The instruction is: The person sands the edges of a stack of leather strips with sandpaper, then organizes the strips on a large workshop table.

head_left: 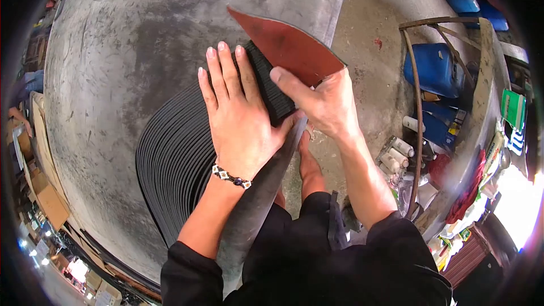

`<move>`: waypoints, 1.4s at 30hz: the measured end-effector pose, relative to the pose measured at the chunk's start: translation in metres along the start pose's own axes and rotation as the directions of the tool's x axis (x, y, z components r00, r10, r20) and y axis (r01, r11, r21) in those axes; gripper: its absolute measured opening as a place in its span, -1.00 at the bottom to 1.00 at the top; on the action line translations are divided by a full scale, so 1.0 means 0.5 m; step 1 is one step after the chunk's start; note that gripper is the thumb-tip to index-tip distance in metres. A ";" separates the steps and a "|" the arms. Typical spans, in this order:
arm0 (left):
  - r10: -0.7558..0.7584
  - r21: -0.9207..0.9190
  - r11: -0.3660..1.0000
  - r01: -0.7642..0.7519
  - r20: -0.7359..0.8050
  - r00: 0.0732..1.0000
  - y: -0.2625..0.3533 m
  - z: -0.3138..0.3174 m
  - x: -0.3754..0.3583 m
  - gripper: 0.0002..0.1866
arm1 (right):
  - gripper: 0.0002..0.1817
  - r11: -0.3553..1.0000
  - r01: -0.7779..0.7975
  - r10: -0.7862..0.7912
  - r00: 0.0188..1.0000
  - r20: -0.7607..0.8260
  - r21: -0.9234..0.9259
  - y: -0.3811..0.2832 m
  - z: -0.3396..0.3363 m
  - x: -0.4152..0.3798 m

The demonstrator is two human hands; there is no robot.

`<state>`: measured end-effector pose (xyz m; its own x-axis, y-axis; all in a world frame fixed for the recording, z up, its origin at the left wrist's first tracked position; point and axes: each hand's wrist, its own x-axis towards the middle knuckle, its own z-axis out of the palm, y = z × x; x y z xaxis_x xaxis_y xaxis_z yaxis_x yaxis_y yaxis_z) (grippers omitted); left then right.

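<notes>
A fanned stack of thin black sheets (173, 147) lies on the grey worktable, its many edges curving round toward the front. My left hand (241, 116) rests on the stack with fingers stretched out flat, a beaded bracelet at the wrist. Pinched by the thumb and fingers of my right hand (328, 102) is a thin, bent sheet (289, 45) with a reddish-brown face and a dark edge. It is lifted at an angle over the far end of the stack, close to the table's right edge. Part of the stack is hidden under my left hand.
The dark-smudged worktable (107, 51) ends in a straight edge on my right. Beyond it are the concrete floor, a metal frame (416, 79), a blue jerrycan (433, 71) and several white bottles (396, 156). Cardboard (51, 198) stands along the left.
</notes>
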<state>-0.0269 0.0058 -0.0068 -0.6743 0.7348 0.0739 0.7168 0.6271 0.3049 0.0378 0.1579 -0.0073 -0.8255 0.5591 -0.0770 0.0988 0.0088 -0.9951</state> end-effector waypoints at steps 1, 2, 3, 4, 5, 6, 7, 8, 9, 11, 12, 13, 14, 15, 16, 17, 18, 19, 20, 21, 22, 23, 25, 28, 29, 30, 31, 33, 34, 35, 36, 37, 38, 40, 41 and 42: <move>0.006 0.046 0.999 -0.006 0.000 1.000 0.001 0.000 0.002 0.46 | -0.59 0.999 0.029 -0.028 0.999 0.029 -0.017 -0.004 -0.004 0.003; -0.001 0.065 0.998 0.000 0.017 1.000 0.002 -0.001 0.002 0.48 | -0.58 1.000 0.003 -0.002 0.997 0.073 -0.024 -0.015 -0.009 0.013; -0.013 0.090 0.996 0.011 0.028 1.000 0.003 0.000 0.004 0.50 | -0.58 0.999 -0.014 0.018 0.992 0.123 -0.030 -0.030 -0.014 0.033; -0.021 0.115 0.993 0.015 0.049 0.999 0.004 0.000 0.001 0.52 | -0.58 0.999 -0.040 0.044 0.985 0.166 -0.032 -0.044 -0.019 0.047; -0.016 0.110 0.994 0.013 0.031 0.999 0.003 0.004 0.001 0.53 | -0.57 0.993 -0.065 0.082 0.981 0.175 -0.102 -0.054 -0.022 0.057; -0.039 0.080 0.996 0.036 0.037 0.999 0.010 -0.003 0.008 0.52 | -0.58 0.997 0.010 0.001 0.990 0.142 -0.079 -0.047 -0.020 0.058; -0.047 0.094 0.995 0.042 0.055 0.997 0.013 -0.006 0.012 0.53 | -0.59 0.994 0.092 -0.085 0.991 0.107 -0.062 -0.029 -0.015 0.058; -0.061 0.110 0.993 0.053 0.071 0.996 0.013 -0.006 0.011 0.53 | -0.59 0.983 0.175 -0.171 0.982 0.075 -0.047 -0.012 -0.015 0.056; -0.061 0.109 0.993 0.053 0.069 0.996 0.014 -0.006 0.013 0.53 | -0.53 0.980 0.183 -0.174 0.978 0.112 -0.082 -0.001 -0.023 0.051; -0.055 0.111 0.993 0.047 0.068 0.996 0.010 -0.004 0.011 0.53 | -0.44 0.959 0.245 -0.263 0.957 0.126 0.142 0.020 -0.022 0.056; -0.048 0.110 0.993 0.040 0.065 0.997 0.008 -0.002 0.007 0.52 | -0.39 0.931 0.264 -0.302 0.945 0.124 0.251 0.031 -0.020 0.055; -0.039 0.107 0.994 0.032 0.061 0.997 0.004 0.001 0.005 0.52 | -0.21 0.908 0.149 -0.260 0.933 0.248 0.391 0.039 -0.020 0.057; -0.030 0.101 0.995 0.025 0.054 0.998 0.000 0.006 0.004 0.51 | -0.17 0.862 0.097 -0.270 0.919 0.288 0.498 0.045 -0.013 0.053; -0.004 0.083 0.997 0.002 0.022 1.000 -0.001 0.009 0.004 0.47 | -0.13 0.806 0.039 -0.284 0.901 0.328 0.591 0.040 0.000 0.051; -0.036 0.055 0.998 0.033 0.048 0.998 0.003 0.003 0.007 0.38 | -0.06 0.811 0.059 -0.321 0.877 0.359 0.582 0.046 0.001 0.057; -0.021 0.086 0.996 0.017 0.041 0.999 0.000 0.008 0.003 0.34 | 0.02 0.815 0.079 -0.356 0.849 0.389 0.574 0.052 0.002 0.063; -0.005 0.116 0.993 0.001 0.035 0.999 -0.001 0.010 0.003 0.29 | 0.11 0.817 0.100 -0.391 0.820 0.418 0.568 0.051 0.004 0.070; 0.015 0.095 0.995 -0.018 0.035 0.999 -0.002 0.009 0.003 0.23 | 0.12 0.828 0.138 -0.415 0.803 0.427 0.544 0.051 -0.004 0.080; 0.002 0.121 0.993 -0.006 0.032 0.999 0.000 0.008 0.004 0.26 | 0.05 0.865 0.168 -0.391 0.816 0.426 0.473 0.050 -0.003 0.089; -0.009 0.145 0.989 0.005 0.029 1.000 0.004 0.007 0.002 0.30 | 0.00 0.897 0.195 -0.367 0.828 0.424 0.397 0.042 -0.001 0.100; -0.016 0.164 0.986 0.012 0.021 1.000 0.004 0.008 0.002 0.34 | -0.05 0.922 0.217 -0.343 0.839 0.422 0.319 0.032 0.002 0.110; -0.044 0.180 0.983 0.038 0.031 0.999 0.006 0.010 0.000 0.18 | -0.16 0.951 0.249 -0.305 0.857 0.415 0.184 0.017 0.012 0.111; -0.024 -0.088 0.995 0.040 0.179 0.984 0.000 0.008 -0.002 -0.11 | -0.53 0.886 0.464 -0.437 0.833 0.339 0.003 0.016 0.047 0.121; 0.078 -0.005 0.997 -0.078 0.115 0.990 -0.006 0.009 -0.006 -0.24 | -0.62 0.875 0.480 -0.466 0.802 0.374 0.061 0.036 0.080 0.124; 0.089 -0.039 0.996 -0.085 0.098 0.991 -0.006 0.005 -0.002 -0.24 | -0.61 0.871 0.489 -0.476 0.810 0.342 0.054 0.038 0.086 0.126; 0.091 -0.074 0.994 -0.084 0.095 0.991 -0.003 -0.002 -0.008 -0.24 | -0.60 0.874 0.483 -0.474 0.824 0.312 0.051 0.021 0.095 0.118; 0.090 -0.086 0.993 -0.077 0.154 0.984 -0.005 0.000 -0.008 -0.23 | -0.59 0.866 0.499 -0.483 0.818 0.313 0.033 0.018 0.101 0.115; 0.095 -0.049 0.995 -0.089 0.141 0.985 -0.004 -0.006 -0.012 -0.20 | -0.60 0.841 0.541 -0.502 0.792 0.347 -0.018 0.018 0.109 0.116; 0.103 -0.030 0.995 -0.100 0.127 0.987 0.000 -0.012 -0.005 -0.19 | -0.61 0.815 0.577 -0.517 0.766 0.381 -0.053 0.017 0.107 0.126; 0.037 -0.163 0.987 -0.010 0.166 0.985 0.000 -0.022 0.010 -0.13 | -0.68 0.831 0.556 -0.497 0.764 0.412 -0.027 0.012 0.092 0.140; 0.050 -0.092 0.995 -0.032 0.208 0.977 -0.001 -0.031 0.013 0.23 | -0.72 0.884 0.466 -0.448 0.819 0.360 0.039 0.010 0.086 0.151; 0.004 -0.013 1.000 -0.002 0.151 0.989 0.007 -0.029 0.014 0.36 | -0.73 0.966 0.217 -0.252 0.918 0.306 0.143 0.010 0.077 0.156; -0.042 0.063 0.997 0.036 0.089 0.995 0.016 -0.023 0.016 0.49 | -0.74 0.966 -0.041 -0.032 0.961 0.276 0.254 0.014 0.067 0.163; -0.039 0.033 0.999 0.035 0.158 0.987 0.011 -0.020 0.012 0.60 | -0.46 0.679 -0.060 0.001 0.997 0.082 0.731 0.035 0.073 0.186; -0.029 0.024 0.999 0.026 0.146 0.989 0.006 -0.017 0.012 0.60 | -0.37 0.524 -0.124 -0.057 0.982 0.180 0.842 0.043 0.050 0.194; -0.022 0.017 1.000 0.019 0.137 0.990 0.002 -0.013 0.010 0.60 | -0.27 0.350 -0.206 -0.129 0.956 0.265 0.914 0.047 0.024 0.202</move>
<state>-0.0304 0.0083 0.0003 -0.6590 0.7495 -0.0630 0.7064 0.6456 0.2902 -0.0496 0.2047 -0.0394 -0.9488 0.3134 0.0385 -0.3031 -0.8696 -0.3899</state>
